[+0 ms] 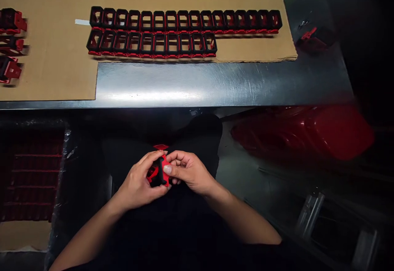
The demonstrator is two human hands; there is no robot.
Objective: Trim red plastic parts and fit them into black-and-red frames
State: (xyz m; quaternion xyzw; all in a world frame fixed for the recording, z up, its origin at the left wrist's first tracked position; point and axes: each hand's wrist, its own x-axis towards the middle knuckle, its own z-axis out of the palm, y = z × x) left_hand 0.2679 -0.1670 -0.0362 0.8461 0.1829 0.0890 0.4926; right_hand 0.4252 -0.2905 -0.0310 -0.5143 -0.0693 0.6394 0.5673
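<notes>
In the head view, both hands clench a red-and-black plastic frame above the person's dark lap, its long axis pointing roughly away from the person; the left hand wraps its near side; the right hand pinches it from the other side; beyond, rows of matching frames lie on cardboard on the steel bench.

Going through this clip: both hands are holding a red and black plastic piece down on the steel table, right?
Not quite. The head view shows the left hand and right hand holding the red and black plastic piece up off the steel table, below its front edge, not on it.
</notes>
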